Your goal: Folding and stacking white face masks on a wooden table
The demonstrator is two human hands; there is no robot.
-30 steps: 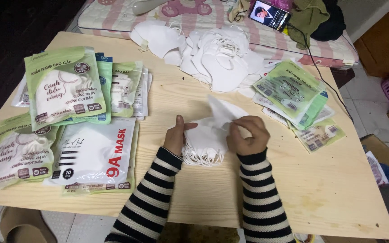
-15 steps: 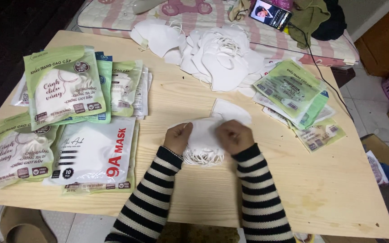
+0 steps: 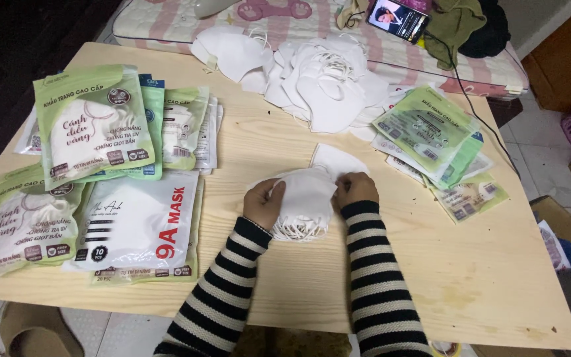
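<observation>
A stack of white face masks (image 3: 305, 201) lies on the light wooden table (image 3: 398, 277) in front of me. My left hand (image 3: 264, 203) grips its left side and my right hand (image 3: 356, 190) grips its right side, pressing the stack together. Ear loops bunch out at the stack's near edge. Both my sleeves are black and white striped. A single white mask (image 3: 337, 158) lies flat just behind the stack.
A heap of loose white masks (image 3: 312, 76) sits at the far middle. Filled mask packets (image 3: 94, 122) lie at the left, flat empty packets (image 3: 431, 135) at the right. A phone (image 3: 398, 18) rests on the patterned mattress beyond. A cable runs along the right edge.
A second ago my hands held a mask raised over the stack. They have since lowered and closed on the two sides of the stack.
</observation>
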